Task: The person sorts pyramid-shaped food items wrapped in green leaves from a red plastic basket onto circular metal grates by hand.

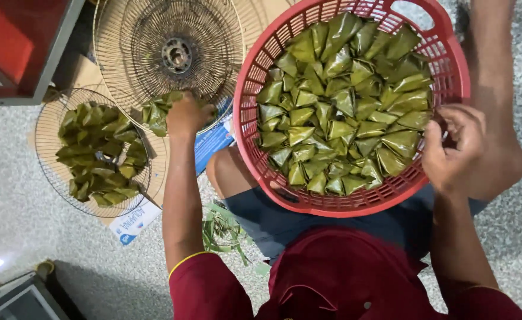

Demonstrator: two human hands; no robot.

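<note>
Nearest the camera, the person's right hand (453,148) rests at the rim of a red basket (450,65) on the lap, fingers curled together; whether they pinch anything cannot be told. The basket is full of green leaf parcels (344,112). Farther out, the left hand (187,115) presses closed fingers onto a few parcels on a wire fan guard (172,53). Another guard (92,154) beside it holds more.

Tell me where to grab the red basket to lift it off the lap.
Likely the red basket by its cut-out handle at the far rim, plus the opposite near rim, from above: the rigid rim stays exposed, while leaf parcels fill the inside. The right hand already touches the rim.
</note>
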